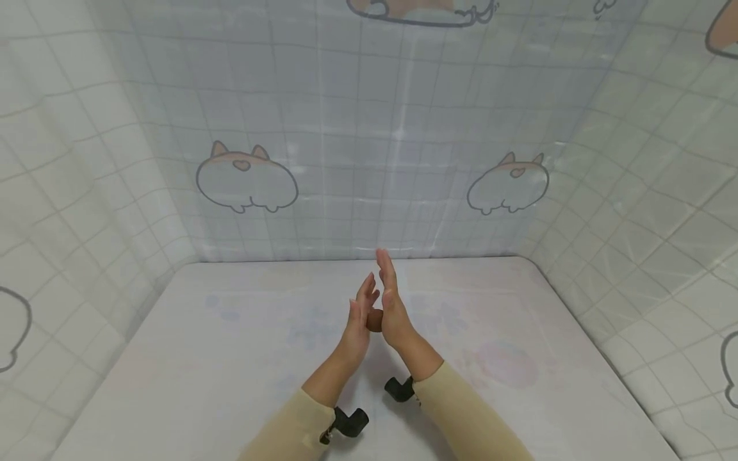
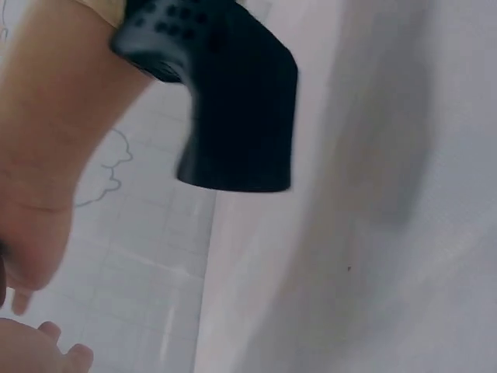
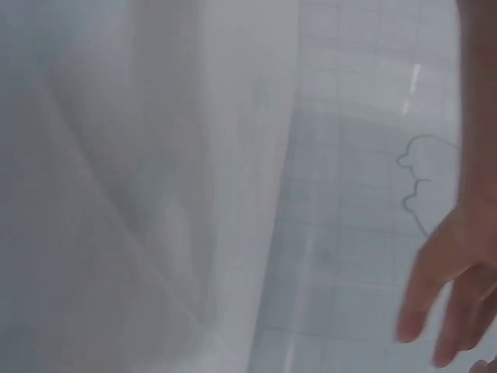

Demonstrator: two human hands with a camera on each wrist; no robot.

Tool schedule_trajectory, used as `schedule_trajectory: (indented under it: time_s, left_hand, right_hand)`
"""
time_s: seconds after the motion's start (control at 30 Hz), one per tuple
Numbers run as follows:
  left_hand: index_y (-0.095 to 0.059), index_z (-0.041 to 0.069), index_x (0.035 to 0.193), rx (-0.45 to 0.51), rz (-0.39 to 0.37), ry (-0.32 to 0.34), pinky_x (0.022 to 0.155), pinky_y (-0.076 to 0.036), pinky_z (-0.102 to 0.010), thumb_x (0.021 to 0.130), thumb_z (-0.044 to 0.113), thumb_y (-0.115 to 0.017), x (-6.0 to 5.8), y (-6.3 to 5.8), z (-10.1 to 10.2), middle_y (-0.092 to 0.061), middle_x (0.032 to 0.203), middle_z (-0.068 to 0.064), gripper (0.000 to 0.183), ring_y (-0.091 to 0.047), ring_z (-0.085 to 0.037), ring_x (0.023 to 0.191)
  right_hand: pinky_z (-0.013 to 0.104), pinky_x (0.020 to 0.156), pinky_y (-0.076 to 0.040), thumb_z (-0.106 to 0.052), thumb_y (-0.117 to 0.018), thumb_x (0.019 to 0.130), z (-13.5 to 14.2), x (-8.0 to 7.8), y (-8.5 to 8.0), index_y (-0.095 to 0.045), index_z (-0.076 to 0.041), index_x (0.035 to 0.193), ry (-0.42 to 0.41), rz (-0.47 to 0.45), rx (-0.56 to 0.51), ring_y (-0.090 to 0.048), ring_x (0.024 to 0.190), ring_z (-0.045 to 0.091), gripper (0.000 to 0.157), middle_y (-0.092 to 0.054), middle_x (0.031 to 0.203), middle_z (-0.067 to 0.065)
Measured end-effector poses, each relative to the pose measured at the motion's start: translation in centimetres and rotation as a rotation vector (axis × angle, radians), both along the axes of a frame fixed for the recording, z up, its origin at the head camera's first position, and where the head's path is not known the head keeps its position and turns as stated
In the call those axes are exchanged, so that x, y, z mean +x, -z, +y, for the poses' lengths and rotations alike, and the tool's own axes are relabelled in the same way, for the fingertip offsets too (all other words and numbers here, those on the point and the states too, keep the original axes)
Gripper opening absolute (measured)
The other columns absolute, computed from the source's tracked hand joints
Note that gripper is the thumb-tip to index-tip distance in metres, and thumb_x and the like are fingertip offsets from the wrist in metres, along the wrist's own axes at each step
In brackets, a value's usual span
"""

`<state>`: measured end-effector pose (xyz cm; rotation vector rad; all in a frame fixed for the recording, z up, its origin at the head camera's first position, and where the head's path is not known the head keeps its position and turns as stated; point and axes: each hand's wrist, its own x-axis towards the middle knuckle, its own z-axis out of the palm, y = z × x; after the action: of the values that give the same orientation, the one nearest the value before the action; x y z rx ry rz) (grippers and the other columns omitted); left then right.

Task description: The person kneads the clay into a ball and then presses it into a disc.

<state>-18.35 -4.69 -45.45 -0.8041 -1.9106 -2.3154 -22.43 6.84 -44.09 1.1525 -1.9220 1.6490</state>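
A small brown ball (image 1: 375,321) sits between two palms that face each other in the head view. My left hand (image 1: 359,320) touches it from the left, its fingers mostly straight and pointing up and away. From the other side my right hand (image 1: 395,312) presses against it with fingers extended. Both hands are above the white table (image 1: 259,358). Parts of hands show at the edges of both wrist views, where the ball is mostly or wholly out of sight.
Black angled devices are strapped at the left wrist (image 1: 352,422) and the right wrist (image 1: 399,388). Pale grid-patterned curtains with cartoon animals (image 1: 248,182) enclose the table at the back and both sides.
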Motion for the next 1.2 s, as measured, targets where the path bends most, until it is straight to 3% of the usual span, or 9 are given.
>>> schedule_trajectory:
  time_s: [0.2, 0.47, 0.57, 0.7, 0.73, 0.87, 0.97, 1.07, 1.2]
  left_hand:
    - [0.002, 0.015, 0.162, 0.030, 0.042, 0.013, 0.114, 0.004, -0.067, 0.098, 0.072, -0.005, 0.3, -0.3, -0.1, 0.007, 0.168, -0.006, 0.086, 0.001, -0.038, 0.151]
    - [0.003, 0.013, 0.161, 0.031, 0.111, -0.049, 0.115, 0.003, -0.064, 0.102, 0.064, -0.001, 0.3, -1.3, -0.4, 0.006, 0.167, -0.005, 0.078, 0.001, -0.034, 0.152]
    - [0.003, 0.017, 0.162, 0.002, 0.093, -0.079, 0.114, 0.002, -0.067, 0.100, 0.067, -0.002, 0.1, -1.6, -0.5, 0.007, 0.167, -0.002, 0.080, 0.002, -0.031, 0.152]
    - [0.003, 0.023, 0.162, -0.034, 0.057, -0.113, 0.112, 0.001, -0.070, 0.098, 0.071, -0.001, -0.1, -1.8, -0.6, 0.006, 0.167, 0.000, 0.080, 0.001, -0.028, 0.153]
    - [0.003, 0.023, 0.162, -0.047, 0.053, -0.118, 0.112, 0.002, -0.071, 0.097, 0.071, 0.000, -0.2, -1.8, -0.5, 0.006, 0.167, 0.000, 0.080, 0.002, -0.028, 0.153]
    - [0.004, 0.026, 0.162, -0.075, 0.048, -0.114, 0.112, 0.003, -0.071, 0.097, 0.072, 0.001, -0.3, -1.7, -0.4, 0.006, 0.167, 0.000, 0.080, 0.003, -0.029, 0.153]
    - [0.004, 0.025, 0.162, -0.080, 0.050, -0.106, 0.112, 0.002, -0.071, 0.096, 0.072, 0.002, -0.3, -1.5, -0.2, 0.007, 0.167, 0.000, 0.080, 0.003, -0.029, 0.153]
    - [0.004, 0.023, 0.162, -0.071, 0.040, -0.088, 0.112, 0.001, -0.071, 0.097, 0.071, 0.002, -0.3, -1.2, 0.0, 0.008, 0.167, -0.001, 0.081, 0.003, -0.030, 0.153]
    - [0.006, 0.021, 0.162, -0.071, 0.022, -0.030, 0.114, 0.002, -0.068, 0.095, 0.074, 0.001, -0.1, -0.8, 0.2, 0.011, 0.167, -0.001, 0.085, 0.003, -0.034, 0.152]
  right_hand:
    - [0.070, 0.113, -0.011, -0.077, -0.013, 0.096, 0.3, -0.2, 0.7, 0.003, -0.017, 0.162, -0.030, -0.108, 0.025, -0.006, 0.152, 0.030, 0.090, -0.002, 0.168, 0.006]
    - [0.069, 0.112, -0.014, -0.078, -0.010, 0.094, 0.0, 0.4, 1.3, 0.001, -0.017, 0.162, -0.017, -0.093, 0.063, -0.008, 0.151, 0.028, 0.092, 0.000, 0.168, 0.004]
    - [0.063, 0.103, -0.033, -0.077, -0.010, 0.096, -0.1, 0.8, 1.4, 0.003, -0.015, 0.162, -0.034, -0.070, 0.064, -0.042, 0.130, 0.024, 0.091, -0.001, 0.167, 0.005]
    - [0.058, 0.104, -0.034, -0.073, -0.008, 0.098, -0.3, 1.4, 1.4, 0.003, -0.010, 0.161, -0.047, -0.012, 0.064, -0.042, 0.128, 0.024, 0.090, -0.001, 0.167, 0.010]
    - [0.057, 0.110, -0.027, -0.072, -0.008, 0.099, -0.4, 1.5, 1.4, 0.003, -0.008, 0.161, -0.043, 0.008, 0.060, -0.031, 0.137, 0.026, 0.089, -0.001, 0.167, 0.012]
    - [0.038, 0.099, -0.037, -0.070, -0.007, 0.099, -0.4, 1.7, 1.5, 0.004, -0.004, 0.159, -0.030, 0.055, 0.032, -0.050, 0.104, 0.018, 0.090, 0.000, 0.166, 0.015]
    - [0.037, 0.096, -0.038, -0.069, -0.008, 0.100, -0.5, 1.8, 1.4, 0.004, -0.002, 0.158, -0.009, 0.082, 0.016, -0.050, 0.108, 0.020, 0.090, 0.001, 0.166, 0.016]
    - [0.056, 0.111, -0.024, -0.069, -0.009, 0.100, -0.6, 1.8, 1.2, 0.003, -0.002, 0.158, 0.013, 0.094, 0.001, -0.018, 0.146, 0.035, 0.090, 0.000, 0.166, 0.016]
    - [0.068, 0.113, -0.013, -0.069, -0.008, 0.100, -0.4, 1.4, 1.0, 0.002, -0.002, 0.159, 0.031, 0.086, -0.008, -0.008, 0.151, 0.038, 0.089, -0.002, 0.166, 0.016]
